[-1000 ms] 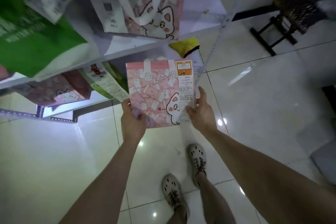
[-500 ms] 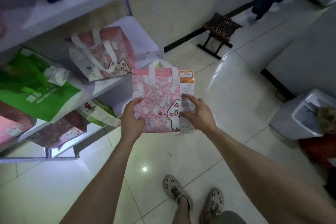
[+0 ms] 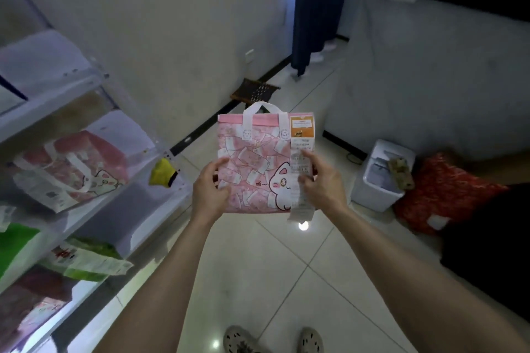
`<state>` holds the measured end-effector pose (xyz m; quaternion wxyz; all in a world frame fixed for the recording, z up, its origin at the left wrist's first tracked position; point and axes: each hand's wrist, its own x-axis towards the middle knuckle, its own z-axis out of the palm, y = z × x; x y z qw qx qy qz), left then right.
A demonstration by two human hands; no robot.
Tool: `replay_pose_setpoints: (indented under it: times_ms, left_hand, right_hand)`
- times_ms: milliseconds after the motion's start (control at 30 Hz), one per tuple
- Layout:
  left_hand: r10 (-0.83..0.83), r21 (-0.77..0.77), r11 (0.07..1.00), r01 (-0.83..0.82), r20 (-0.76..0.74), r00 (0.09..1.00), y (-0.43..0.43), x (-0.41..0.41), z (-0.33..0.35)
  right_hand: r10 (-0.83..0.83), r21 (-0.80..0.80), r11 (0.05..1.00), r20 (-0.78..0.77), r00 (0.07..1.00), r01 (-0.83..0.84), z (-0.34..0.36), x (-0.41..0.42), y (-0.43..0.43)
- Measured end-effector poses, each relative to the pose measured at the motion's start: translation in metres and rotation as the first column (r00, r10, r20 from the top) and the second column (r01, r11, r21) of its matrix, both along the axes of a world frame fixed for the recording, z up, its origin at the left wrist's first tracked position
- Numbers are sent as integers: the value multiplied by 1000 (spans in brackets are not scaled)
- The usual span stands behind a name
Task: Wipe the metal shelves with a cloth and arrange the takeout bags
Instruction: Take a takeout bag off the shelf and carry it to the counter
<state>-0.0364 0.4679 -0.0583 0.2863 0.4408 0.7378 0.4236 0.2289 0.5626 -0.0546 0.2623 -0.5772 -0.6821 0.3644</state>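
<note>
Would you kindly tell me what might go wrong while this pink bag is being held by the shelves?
1. The receipt hangs loose below the bag, under the right hand; it might snag or tear.
2. The left hand and right hand grip only the bag's sides above the floor; it might slip.
3. The cloth overhangs the shelf edge; shelving the bag there might knock it off.
</note>
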Motion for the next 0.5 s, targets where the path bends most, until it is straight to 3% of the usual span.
replay_pose_setpoints:
  times_ms: [267, 500]
  left_hand:
    - [-200, 103, 974, 200, -15, 980, 101, 122, 66]
    - [-361, 230, 901, 368, -75, 930, 206, 195, 112]
  right_hand:
    - [-132, 31, 991, -50, 990, 134, 67, 144, 34]
    - [-265, 147, 948, -124, 956, 282, 105, 210, 90]
